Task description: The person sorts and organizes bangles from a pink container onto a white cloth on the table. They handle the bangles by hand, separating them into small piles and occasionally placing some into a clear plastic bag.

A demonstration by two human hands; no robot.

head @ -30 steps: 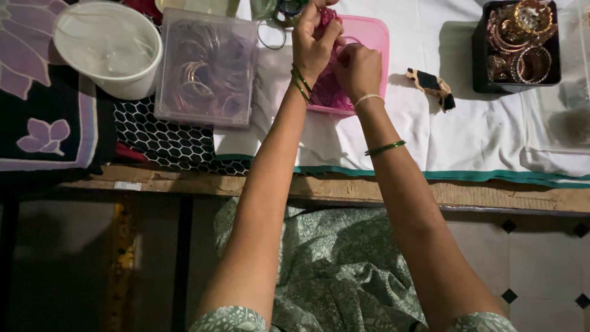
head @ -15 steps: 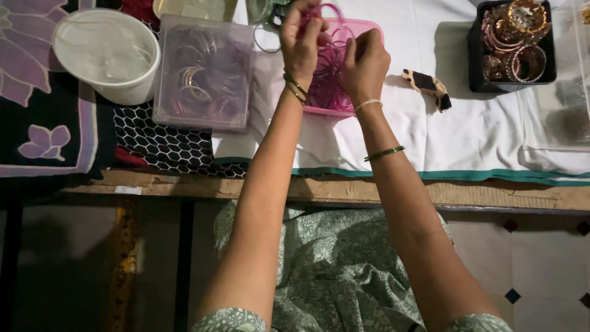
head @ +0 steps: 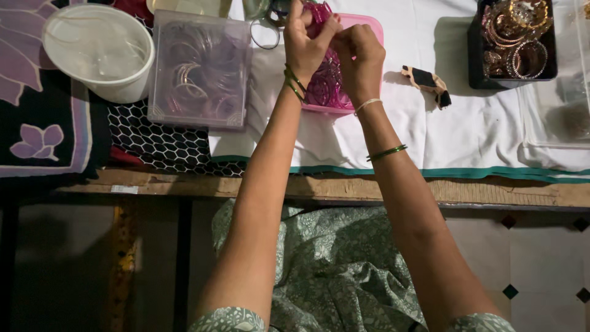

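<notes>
Both my hands are raised over a pink plastic box that holds pink bangles. My left hand grips a bunch of pink bangles near the top edge of the view. My right hand pinches the same bunch from the right side, thumb against my left thumb. Green bangles sit on both my wrists, and a pale thread circles my right wrist.
A clear lidded box of bangles lies left of the pink box, with a white round tub further left. A black tray of gold bangles stands at the right. A small black-and-tan piece lies on the white cloth.
My hands have closed together around the pink bangles, which were spread apart half a second ago. The view shifted slightly.
</notes>
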